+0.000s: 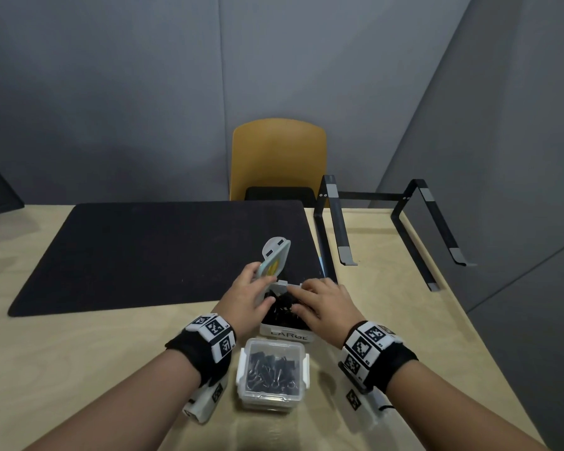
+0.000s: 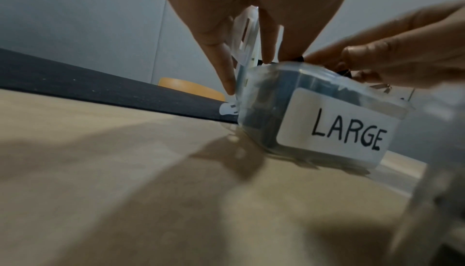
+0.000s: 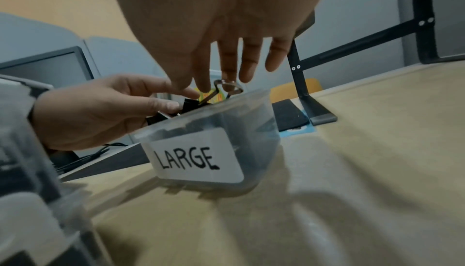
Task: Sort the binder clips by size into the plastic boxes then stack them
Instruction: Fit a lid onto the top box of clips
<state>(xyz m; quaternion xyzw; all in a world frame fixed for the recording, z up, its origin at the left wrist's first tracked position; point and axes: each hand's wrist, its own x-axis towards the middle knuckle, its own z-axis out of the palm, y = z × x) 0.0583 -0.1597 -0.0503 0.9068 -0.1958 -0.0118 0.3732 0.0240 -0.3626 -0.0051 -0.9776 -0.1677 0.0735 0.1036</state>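
Observation:
The clear box labelled LARGE stands open at the black mat's near edge, heaped with black binder clips. My left hand is at its left side. It holds the box's lid upright between its fingers, and its thumb lies on the clips. My right hand reaches over the box from the right with straight fingers pressing down on the clips, beside a raised wire handle.
A closed clear box of smaller clips stands just in front of the LARGE box, seemingly on top of another box. A black mat covers the table's middle. A black laptop stand is at the right, a yellow chair behind.

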